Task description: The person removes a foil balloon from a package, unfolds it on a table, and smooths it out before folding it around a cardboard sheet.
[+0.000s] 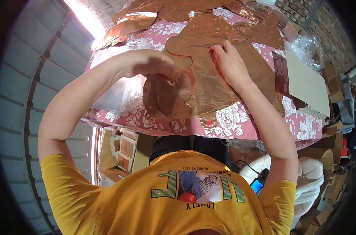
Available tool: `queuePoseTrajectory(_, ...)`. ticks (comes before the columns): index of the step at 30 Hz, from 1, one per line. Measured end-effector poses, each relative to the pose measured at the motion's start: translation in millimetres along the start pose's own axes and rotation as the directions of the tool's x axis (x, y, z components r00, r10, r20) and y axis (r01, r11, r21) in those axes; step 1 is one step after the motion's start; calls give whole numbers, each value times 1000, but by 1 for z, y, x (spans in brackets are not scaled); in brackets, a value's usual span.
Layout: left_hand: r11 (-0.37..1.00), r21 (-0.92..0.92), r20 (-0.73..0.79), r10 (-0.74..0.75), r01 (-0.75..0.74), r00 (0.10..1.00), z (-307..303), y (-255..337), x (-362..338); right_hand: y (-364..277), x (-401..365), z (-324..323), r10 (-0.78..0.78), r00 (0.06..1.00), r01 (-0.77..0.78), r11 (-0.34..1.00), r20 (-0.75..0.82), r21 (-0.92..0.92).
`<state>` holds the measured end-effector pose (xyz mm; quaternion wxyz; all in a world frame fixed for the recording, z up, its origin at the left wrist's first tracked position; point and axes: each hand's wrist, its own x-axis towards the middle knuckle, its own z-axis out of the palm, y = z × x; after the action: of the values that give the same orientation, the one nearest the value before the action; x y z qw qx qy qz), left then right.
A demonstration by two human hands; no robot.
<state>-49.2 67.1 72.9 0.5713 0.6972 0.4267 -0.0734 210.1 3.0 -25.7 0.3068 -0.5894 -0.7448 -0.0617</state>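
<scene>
A large piece of shiny, thin copper-coloured film (201,84) with rounded edges lies in front of me. My left hand (156,64) bends in from the left, its fingers closed at a raised, curled edge of this film; their tips are partly in shadow. Near the film's upper middle, my right hand (229,64) has thumb and fingers pinched together on a fold of it. Below my left hand a smaller rounded copper-coloured piece (164,98) sits close to the table's front edge.
More copper-coloured pieces (178,9) cover the far side of the pink floral tablecloth (229,117). Clear plastic sheets (119,92) lie at the left. A stack of pale boards (307,82) and crumpled clear plastic (305,49) are at the right. Below stands an open cardboard box (107,154).
</scene>
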Motion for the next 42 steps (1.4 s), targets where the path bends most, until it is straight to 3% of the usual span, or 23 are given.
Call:
queuePoseTrajectory(2, 991, 42, -3, -124, 124, 992, 2, 17, 0, -3, 0, -3, 44, 997, -44, 999, 65, -5)
queuePoseTrajectory(4, 994, 4, -28, -111, 111, 993, 4, 26, 10, -3, 1, -3, 54, 996, -53, 999, 69, -7)
queuePoseTrajectory(6, 993, 113, 231, -4, -23, 973, 3, 36, 29, -2, 1, -2, 63, 996, -63, 998, 70, -7)
queuePoseTrajectory(10, 983, 161, 231, -123, 87, 965, 34, 75, 30, 0, 1, -1, 54, 997, -54, 998, 57, 13)
queuePoseTrajectory(11, 935, 355, 242, -99, 7, 965, 34, 78, 44, 0, 0, -1, 42, 998, -44, 999, 49, 22)
queuePoseTrajectory(14, 971, 220, 245, -145, 90, 959, 50, 88, 53, 0, 0, -2, 23, 999, -24, 999, 33, 34)
queuePoseTrajectory(20, 964, 253, 224, -141, 82, 964, 50, 65, 71, 6, 2, 2, 33, 998, -36, 998, 61, 52)
queuePoseTrajectory(22, 997, -76, 389, 57, -30, 920, 38, 28, 84, 4, 4, 2, 66, 995, -70, 996, 81, 54)
queuePoseTrajectory(24, 997, -30, 327, 80, -74, 942, 48, 43, 49, 7, 5, 4, 98, 990, -104, 993, 105, 57)
queuePoseTrajectory(25, 889, 157, 194, 399, -430, 896, 44, 34, 47, 8, 5, 6, 92, 991, -97, 994, 100, 49)
queuePoseTrajectory(26, 633, 372, 129, 690, -679, 713, 41, 23, 44, 10, 5, 8, 86, 992, -90, 995, 94, 40)
queuePoseTrajectory(27, 651, 449, -85, 713, -612, 696, 48, 5, 41, 9, 5, 8, 89, 992, -93, 995, 92, 41)
queuePoseTrajectory(29, 470, 673, -181, 853, -571, 489, 60, -23, 33, 7, 4, 6, 91, 991, -97, 994, 94, 53)
queuePoseTrajectory(30, 622, 622, -230, 726, -476, 648, 79, -16, 8, 6, 4, 3, 91, 991, -96, 994, 94, 51)
queuePoseTrajectory(32, 396, 823, -104, 809, -407, 578, 95, -33, 6, 1, 6, -2, 143, 983, -156, 982, 117, 106)
queuePoseTrajectory(33, 459, 774, -78, 754, -437, 653, 99, -39, 4, 2, 5, 2, 138, 983, -151, 983, 123, 107)
queuePoseTrajectory(36, 390, 819, -10, 744, -422, 668, 105, -36, 10, 8, 4, 9, 66, 997, -68, 996, 42, 54)
queuePoseTrajectory(42, 314, 817, 35, 811, -485, 584, 101, -31, 20, 11, 6, 11, 93, 994, -98, 990, 54, 103)
